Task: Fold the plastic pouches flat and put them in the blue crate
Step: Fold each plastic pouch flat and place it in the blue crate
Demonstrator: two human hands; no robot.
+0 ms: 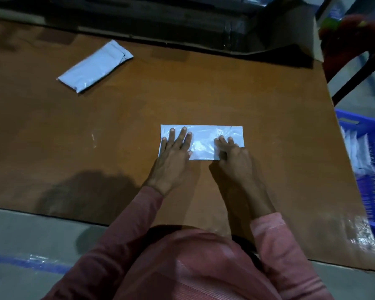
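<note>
Right now you are pressing both hands on the pouch [204,138] lying flat near the middle of the surface [74,137]. Your left hand [173,158] is resting flat, fingers spread, on its left half; your right hand [235,158] is pushing its fingertips [222,140] onto the right half. A second pouch [94,67] is lying far left. The crate [372,126] is sitting at the right edge, holding more pouches [359,156]

Dim. Glare streaks the pouch [204,144] right of the left hand [171,161]; soft shadow left of it; far edges blur, perhaps motion.
</note>
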